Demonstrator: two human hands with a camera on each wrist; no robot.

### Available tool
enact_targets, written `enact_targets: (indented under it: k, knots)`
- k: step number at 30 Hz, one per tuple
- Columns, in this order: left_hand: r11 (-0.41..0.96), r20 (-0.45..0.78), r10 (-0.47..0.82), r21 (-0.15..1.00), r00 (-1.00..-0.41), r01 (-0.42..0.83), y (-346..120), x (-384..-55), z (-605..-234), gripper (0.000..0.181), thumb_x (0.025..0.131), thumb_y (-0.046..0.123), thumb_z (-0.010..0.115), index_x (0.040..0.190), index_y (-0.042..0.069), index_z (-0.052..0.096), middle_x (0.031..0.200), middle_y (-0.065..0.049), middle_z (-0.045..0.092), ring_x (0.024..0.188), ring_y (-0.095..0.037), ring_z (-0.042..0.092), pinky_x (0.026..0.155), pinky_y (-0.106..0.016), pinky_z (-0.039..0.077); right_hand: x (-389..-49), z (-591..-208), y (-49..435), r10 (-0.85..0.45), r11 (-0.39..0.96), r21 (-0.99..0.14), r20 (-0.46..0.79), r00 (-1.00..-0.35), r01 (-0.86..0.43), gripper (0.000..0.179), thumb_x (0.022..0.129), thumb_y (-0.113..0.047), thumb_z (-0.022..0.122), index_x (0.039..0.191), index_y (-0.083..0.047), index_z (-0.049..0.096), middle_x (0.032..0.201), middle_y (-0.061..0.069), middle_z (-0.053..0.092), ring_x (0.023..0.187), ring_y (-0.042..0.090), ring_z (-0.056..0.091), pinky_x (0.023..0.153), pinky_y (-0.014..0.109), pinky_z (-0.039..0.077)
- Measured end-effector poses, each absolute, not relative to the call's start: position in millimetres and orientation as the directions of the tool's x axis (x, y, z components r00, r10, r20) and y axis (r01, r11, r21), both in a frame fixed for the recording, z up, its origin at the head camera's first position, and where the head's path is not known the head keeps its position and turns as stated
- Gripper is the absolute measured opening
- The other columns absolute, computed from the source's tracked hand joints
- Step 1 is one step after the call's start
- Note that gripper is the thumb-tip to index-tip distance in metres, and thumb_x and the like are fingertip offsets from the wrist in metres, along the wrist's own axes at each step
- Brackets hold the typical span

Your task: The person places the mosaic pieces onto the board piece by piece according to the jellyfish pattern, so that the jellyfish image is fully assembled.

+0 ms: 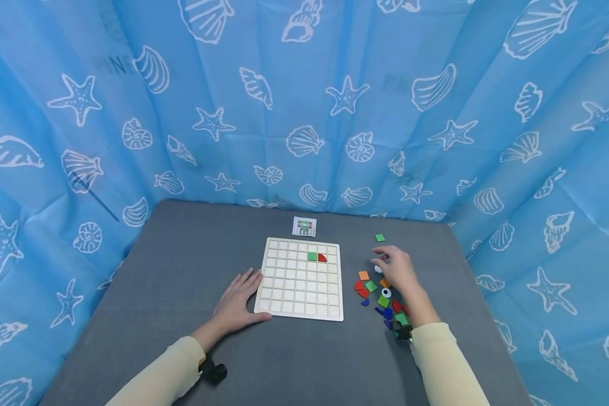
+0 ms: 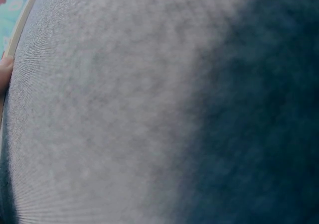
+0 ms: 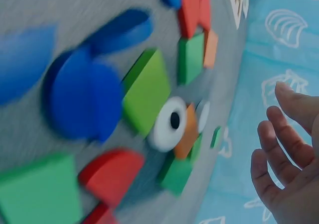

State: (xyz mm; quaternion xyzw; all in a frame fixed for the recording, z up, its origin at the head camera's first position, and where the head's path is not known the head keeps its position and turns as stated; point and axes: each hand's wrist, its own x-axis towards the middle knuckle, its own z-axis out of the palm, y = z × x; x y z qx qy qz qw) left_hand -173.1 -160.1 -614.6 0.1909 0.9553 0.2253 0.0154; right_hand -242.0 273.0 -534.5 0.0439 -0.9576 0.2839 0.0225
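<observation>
A white gridded board lies on the grey table. In its second row, a green square sits beside a red quarter-circle. My left hand rests at the board's left edge, fingers spread and thumb by the near corner; its thumb barely shows in the left wrist view. Over the far end of a pile of coloured pieces hovers my right hand. In the right wrist view its fingers are loosely bent, with no piece visible in them. A white eye piece lies among the pieces.
A small picture card lies behind the board. One green square is apart from the pile, beyond the right hand. Blue pieces and an orange square are in the pile. A blue shell-patterned curtain hangs along the table's back.
</observation>
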Motion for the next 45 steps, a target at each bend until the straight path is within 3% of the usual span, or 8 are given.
enact_targets:
  k: [8,18,24,34,39,45]
  knots:
    - [0.825,0.073,0.374,0.429,-0.925,0.368,-158.5,-173.9,-617.1,0.114,0.074,0.083,0.063,0.159,0.011,0.033,0.165,-0.003,0.031,0.156,-0.028,0.021,0.125,-0.052,0.019,-238.4,-545.0,301.2,-0.030,0.846,-0.531,0.051,-0.998,-0.053,0.032,0.096,-0.010,0.069,0.127,-0.003,0.068,0.126,0.021,0.063,0.109,0.039,0.061,0.085,0.054,0.055]
    - [0.824,0.091,0.373,0.425,-0.923,0.375,-162.0,-172.3,-619.1,0.113,0.075,0.081,0.065,0.158,0.011,0.034,0.165,-0.003,0.032,0.155,-0.028,0.022,0.125,-0.052,0.019,-248.0,-560.9,312.5,-0.016,0.867,-0.497,-0.088,-0.996,0.030,0.031,0.094,-0.002,0.067,0.125,-0.002,0.070,0.130,0.027,0.060,0.115,0.043,0.058,0.097,0.060,0.049]
    - [0.822,0.096,0.376,0.425,-0.922,0.380,-162.7,-172.1,-618.9,0.112,0.075,0.079,0.067,0.158,0.011,0.036,0.165,-0.004,0.033,0.155,-0.029,0.023,0.124,-0.053,0.020,-253.0,-563.6,315.0,-0.029,0.877,-0.479,-0.133,-0.991,0.039,0.031,0.095,-0.004,0.066,0.126,0.000,0.069,0.130,0.027,0.058,0.112,0.041,0.059,0.094,0.056,0.052]
    - [0.824,0.064,0.378,0.431,-0.924,0.367,-160.5,-172.3,-616.7,0.114,0.075,0.083,0.063,0.159,0.012,0.032,0.166,-0.003,0.029,0.156,-0.027,0.019,0.125,-0.052,0.017,-255.8,-560.1,318.1,-0.086,0.911,-0.412,-0.137,-0.987,-0.022,0.029,0.097,-0.008,0.066,0.123,0.005,0.067,0.116,0.025,0.060,0.099,0.034,0.061,0.085,0.051,0.054]
    - [0.830,0.057,0.375,0.425,-0.925,0.362,-161.1,-172.7,-617.9,0.115,0.075,0.084,0.061,0.160,0.013,0.030,0.166,-0.002,0.028,0.157,-0.026,0.017,0.126,-0.051,0.017,-254.8,-553.0,316.1,-0.098,0.899,-0.434,-0.076,-0.992,-0.056,0.030,0.098,-0.010,0.066,0.124,0.006,0.065,0.111,0.024,0.059,0.094,0.033,0.058,0.081,0.050,0.052]
    - [0.833,0.045,0.373,0.424,-0.927,0.356,-161.1,-172.9,-619.9,0.115,0.075,0.085,0.060,0.160,0.013,0.030,0.167,-0.002,0.027,0.157,-0.025,0.017,0.126,-0.051,0.016,-250.4,-533.7,302.5,-0.117,0.870,-0.484,-0.022,-0.993,-0.092,0.032,0.099,-0.011,0.065,0.127,0.002,0.065,0.120,0.023,0.059,0.104,0.037,0.061,0.088,0.053,0.055]
